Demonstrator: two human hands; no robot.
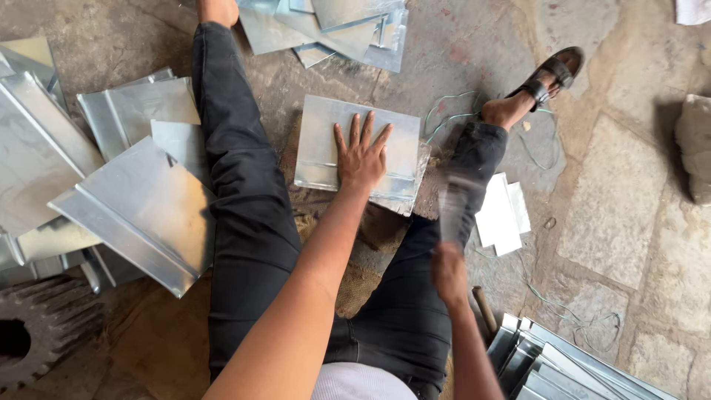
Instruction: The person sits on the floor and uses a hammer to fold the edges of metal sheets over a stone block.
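Landmark: a square metal sheet (359,148), laid flat on sacking on the stone floor (607,215), between the person's outstretched legs.

Left hand (361,155): spread flat, palm down, fingers fanned, pressed on the middle of the sheet.

Right hand (449,270): raised below and to the right of the sheet, closed round a handle; a blurred tool (459,207), probably a mallet, is carried above it. The blur hides the grip's detail.

Step in hand: the sheet is judged to be pinned down while a blow is swung at its folded near edge.

Next move: a strike landing on the seam, clear of the fanned fingers, seems called for; the sheet must be kept from sliding.

Sheet: thin, grey, dull-shiny, with a raised fold line along the near edge.

Sacking (348,289): coarse brown weave, under the sheet.

Stacks: similar folded sheets (141,200) are heaped left of the landmark, more lie above it (333,26) and at lower right (555,363).

White pieces (502,215): flat, matte, lying right of the sheet.

Wire (444,111): thin, greenish, looped at the sheet's right.

Gear (37,333): dark, toothed, heavy, far lower left.
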